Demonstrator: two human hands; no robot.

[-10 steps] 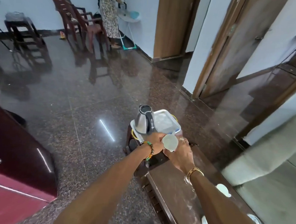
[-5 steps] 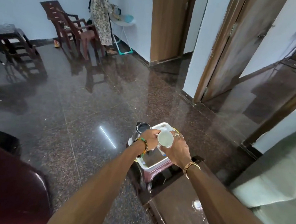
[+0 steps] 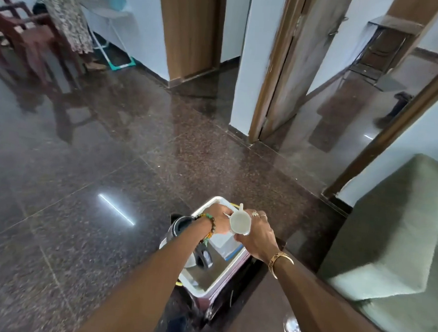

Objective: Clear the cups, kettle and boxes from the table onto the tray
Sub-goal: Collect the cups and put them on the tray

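A white cup (image 3: 239,222) is held above the white-rimmed tray (image 3: 215,286), its mouth tipped toward me. My right hand (image 3: 256,232) wraps it from the right. My left hand (image 3: 218,218) presses against its left side with fingers curled at the rim. In the tray, the steel kettle (image 3: 180,227) with a black handle stands partly under my left forearm. A clear box with a blue edge (image 3: 229,246) lies beside the kettle, below the cup. The tray rests on a low stool at the end of the dark table (image 3: 263,309).
A blurred pale round object (image 3: 292,327) lies on the table near my right arm. To the right is a grey-green sofa (image 3: 387,240). Polished granite floor spreads left and ahead. Far left are dark chairs (image 3: 28,38) and a standing person (image 3: 66,10).
Both hands carried the cup farther out over the tray, past the kettle, which now sits under my left forearm. The view has shifted forward and to the right.
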